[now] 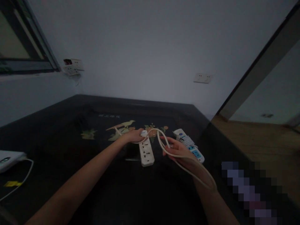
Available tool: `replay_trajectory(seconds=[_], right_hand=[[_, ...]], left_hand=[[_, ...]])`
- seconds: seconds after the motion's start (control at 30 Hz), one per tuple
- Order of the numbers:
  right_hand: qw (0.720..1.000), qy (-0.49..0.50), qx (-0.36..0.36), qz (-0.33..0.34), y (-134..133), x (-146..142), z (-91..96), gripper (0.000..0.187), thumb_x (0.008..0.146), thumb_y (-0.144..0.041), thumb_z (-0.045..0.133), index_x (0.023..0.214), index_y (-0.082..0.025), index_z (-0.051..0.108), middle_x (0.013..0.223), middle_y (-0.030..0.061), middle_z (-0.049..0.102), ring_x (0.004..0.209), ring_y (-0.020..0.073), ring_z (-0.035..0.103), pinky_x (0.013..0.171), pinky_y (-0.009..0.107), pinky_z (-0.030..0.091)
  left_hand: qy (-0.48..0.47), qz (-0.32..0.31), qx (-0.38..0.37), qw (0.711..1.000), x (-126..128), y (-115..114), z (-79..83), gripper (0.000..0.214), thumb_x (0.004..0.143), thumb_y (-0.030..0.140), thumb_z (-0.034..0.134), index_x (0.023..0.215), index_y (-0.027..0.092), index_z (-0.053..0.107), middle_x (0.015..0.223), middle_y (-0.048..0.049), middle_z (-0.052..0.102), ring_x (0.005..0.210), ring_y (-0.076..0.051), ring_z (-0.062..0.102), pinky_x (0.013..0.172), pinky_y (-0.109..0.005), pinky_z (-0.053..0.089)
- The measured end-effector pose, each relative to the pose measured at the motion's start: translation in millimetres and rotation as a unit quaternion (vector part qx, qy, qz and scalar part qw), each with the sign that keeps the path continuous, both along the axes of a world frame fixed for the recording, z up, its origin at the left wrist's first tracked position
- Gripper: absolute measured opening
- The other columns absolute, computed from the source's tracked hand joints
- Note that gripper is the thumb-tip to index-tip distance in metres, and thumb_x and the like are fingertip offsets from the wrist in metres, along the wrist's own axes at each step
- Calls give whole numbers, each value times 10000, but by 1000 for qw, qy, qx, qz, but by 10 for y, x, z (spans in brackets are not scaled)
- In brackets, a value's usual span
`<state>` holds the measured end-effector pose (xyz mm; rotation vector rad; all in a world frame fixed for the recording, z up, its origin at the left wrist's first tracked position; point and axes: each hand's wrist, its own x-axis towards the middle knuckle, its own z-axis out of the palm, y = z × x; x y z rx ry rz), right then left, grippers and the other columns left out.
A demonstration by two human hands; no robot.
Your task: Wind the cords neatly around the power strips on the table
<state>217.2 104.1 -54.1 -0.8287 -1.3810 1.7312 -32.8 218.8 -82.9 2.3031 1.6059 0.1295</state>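
Nearest me, the person's two bare forearms are slanting over the dark table [126, 193]; with twelve o'clock straight ahead of the person, the left forearm [93, 175] is coming in from seven and the right forearm [212, 200] from five. At ten, a white box [10, 156] is sitting near the edge of my view, a thin white cable [31, 167] trailing from it past a yellow label [14, 183].

At twelve, a white power strip [147, 153] is lying lengthwise on the table, its socket face showing. At one, the right hand [177, 150] is turning its palm inward, wrist bent, fingers curling around a loop of pale cord [153, 129]; part of that cord is draping back along the wrist and forearm. Just beyond this hand, a second strip with blue sockets [198, 154] is lying aslant, its own cord [188, 141] wrapping its middle.

Farther up at twelve, the left hand [136, 135] is resting palm down by the first strip's far end; whether its hidden fingers are pinching anything, I cannot tell. A bird-and-flower print [126, 124] is showing around it. On the white wall [140, 62], sockets are sitting at eleven [77, 64] and one [202, 78].
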Motion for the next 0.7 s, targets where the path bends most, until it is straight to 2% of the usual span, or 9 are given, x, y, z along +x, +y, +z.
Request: replay_trajectory(seconds=[0.1,0.2,0.23,0.3,0.4,0.5,0.57,0.7], right_hand=[[997,70,-19,-24,-19,-15,40,670,777,-252,707,1364,-200,388,759,44,682,464,47,457,420,154,298],[990,129,-31,-53,-27,-81,47,785,767,-194,709,1425,-299,292,796,23,683,515,63,508,459,151,366],[986,148,-34,-63,-33,-109,45,783,752,-182,718,1410,-323,319,806,13,679,525,64,517,468,153,386],[979,182,-33,-80,-60,-167,46,678,707,-170,742,1306,-331,468,828,1,670,552,72,538,486,163,427],[972,221,-5,-84,-123,-233,61,495,642,-174,775,1095,-313,632,919,13,671,693,114,604,545,197,490],[966,248,2,-79,-160,-259,76,369,672,-260,772,1028,-290,677,999,33,677,834,147,627,617,219,523],[961,258,-22,-94,-155,-257,79,312,718,-340,740,1019,-268,694,1010,41,683,827,136,635,636,211,529],[950,264,-53,-156,-138,-231,94,312,783,-425,654,1050,-268,692,1049,45,688,797,121,651,619,188,533]], left_hand=[[-24,10,-2,1000,-23,-89,-62,720,830,593,427,1406,168,350,1191,-180,637,1038,-335,625,820,-380,459],[-59,23,10,998,-59,-204,-143,714,870,516,399,1458,146,235,1181,-193,628,1027,-322,624,804,-370,454],[-72,28,15,997,-73,-241,-172,704,876,494,400,1460,144,221,1129,-182,647,990,-305,634,783,-355,455],[-98,36,21,994,-103,-310,-231,686,883,451,410,1458,146,196,977,-127,675,866,-254,650,710,-318,454],[-223,48,21,973,-143,-391,-329,608,870,345,448,1414,162,245,765,-20,627,661,-180,603,600,-273,426],[-329,59,25,942,-161,-446,-423,508,848,285,475,1321,156,343,692,27,560,602,-151,551,587,-266,418],[-336,62,36,939,-157,-476,-461,461,847,269,470,1281,148,369,714,25,548,629,-151,549,615,-274,431],[-343,67,71,934,-128,-556,-465,418,834,209,466,1244,144,414,839,-19,534,729,-163,539,711,-309,452]])
